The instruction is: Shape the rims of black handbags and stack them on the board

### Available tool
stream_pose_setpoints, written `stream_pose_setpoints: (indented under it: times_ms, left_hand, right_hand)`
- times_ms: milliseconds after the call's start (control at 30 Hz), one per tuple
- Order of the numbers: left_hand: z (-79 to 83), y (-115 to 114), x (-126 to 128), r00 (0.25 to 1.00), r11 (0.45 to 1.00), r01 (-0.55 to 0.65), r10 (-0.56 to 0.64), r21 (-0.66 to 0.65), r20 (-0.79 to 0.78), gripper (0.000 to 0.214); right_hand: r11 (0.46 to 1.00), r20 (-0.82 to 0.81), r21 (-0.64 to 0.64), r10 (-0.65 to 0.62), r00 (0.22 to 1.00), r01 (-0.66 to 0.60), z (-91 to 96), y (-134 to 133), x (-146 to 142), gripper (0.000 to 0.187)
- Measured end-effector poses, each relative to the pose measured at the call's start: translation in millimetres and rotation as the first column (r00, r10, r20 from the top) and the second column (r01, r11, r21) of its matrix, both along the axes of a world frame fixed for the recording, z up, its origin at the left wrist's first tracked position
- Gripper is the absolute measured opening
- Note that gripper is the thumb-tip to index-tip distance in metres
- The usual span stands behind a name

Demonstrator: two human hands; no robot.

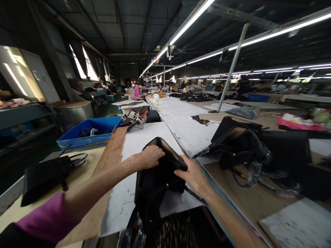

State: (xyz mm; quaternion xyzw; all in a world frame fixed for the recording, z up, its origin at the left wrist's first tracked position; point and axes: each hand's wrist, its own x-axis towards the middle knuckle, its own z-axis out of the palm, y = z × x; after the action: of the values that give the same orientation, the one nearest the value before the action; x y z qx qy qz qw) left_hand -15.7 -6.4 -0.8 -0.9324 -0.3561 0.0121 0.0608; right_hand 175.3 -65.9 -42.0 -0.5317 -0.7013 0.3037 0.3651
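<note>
A black handbag (pixel 165 182) stands in front of me at the table's near edge, its mouth open and a tan lining showing inside. My left hand (pixel 151 156) is closed over the bag's left rim, fingers curled at the opening; their tips are partly hidden. On the opposite side, my right hand (pixel 192 174) pinches the right rim, thumb on the outer face. A small shiny metal stud sits on the bag's front. Dark straps hang down toward my lap.
More black bags (pixel 238 141) with plastic-wrapped handles lie on the right-hand table. Another black bag (pixel 46 172) rests on the left board. Beyond it is a blue bin (pixel 89 139). A metal post (pixel 234 65) rises on the right. A person in purple (pixel 137 91) works farther off.
</note>
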Motion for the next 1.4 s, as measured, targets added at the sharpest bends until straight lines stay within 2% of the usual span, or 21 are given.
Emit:
stream_pose_setpoints:
  times_ms: [100, 233, 367, 500, 733, 867, 933, 1067, 1200, 1400]
  left_hand:
    - [-0.2, 3, -6, 0.997, 0.997, -0.059, 0.056, -0.051, -0.050, 0.023]
    - [1.0, -2, -10, 0.995, 0.993, -0.036, 0.025, -0.112, -0.094, 0.018]
    - [4.7, -4, -4, 1.000, 1.000, -0.012, 0.012, 0.018, -0.019, 0.013]
    - [8.9, 11, 7, 0.995, 0.986, -0.055, 0.041, 0.156, 0.091, 0.014]
    - [8.2, 36, 8, 0.985, 0.996, 0.040, -0.053, 0.078, 0.164, 0.011]
    - [12.2, 46, 4, 0.983, 0.995, 0.000, -0.018, 0.098, 0.182, 0.008]
    - [13.7, 53, 1, 0.983, 0.999, 0.007, -0.013, 0.034, 0.181, 0.010]
    - [12.5, 62, -1, 0.973, 0.987, 0.100, -0.071, -0.123, 0.220, 0.015]
    - [8.2, 67, -1, 0.950, 0.974, 0.151, -0.095, -0.169, 0.299, 0.010]
    - [6.1, 76, -4, 0.893, 0.944, 0.184, -0.043, -0.275, 0.449, 0.009]
  right_hand:
    - [1.000, 0.021, -0.013, -0.004, 1.000, 0.004, 3.2, 0, -2, 0.023]
    - [0.998, 0.000, -0.040, 0.054, 0.999, -0.054, 7.3, 5, 10, 0.019]
    - [0.993, -0.041, -0.084, 0.076, 0.996, -0.079, 8.6, 13, 27, 0.017]
    - [0.993, -0.058, -0.085, 0.073, 0.996, -0.078, 7.2, 15, 33, 0.020]
    - [0.990, -0.110, -0.118, 0.069, 0.992, -0.082, 6.2, 14, 37, 0.023]
    - [0.991, -0.129, -0.101, 0.080, 0.988, -0.094, 7.3, 13, 37, 0.023]
    - [0.989, -0.147, -0.087, 0.104, 0.984, -0.118, 8.0, 11, 36, 0.021]
    - [0.991, -0.135, -0.050, 0.114, 0.984, -0.122, 8.3, 10, 36, 0.020]
    - [0.995, -0.104, -0.054, 0.079, 0.992, -0.085, 7.7, 10, 36, 0.022]
    - [0.994, -0.074, -0.026, 0.100, 0.992, -0.102, 7.2, 9, 29, 0.021]
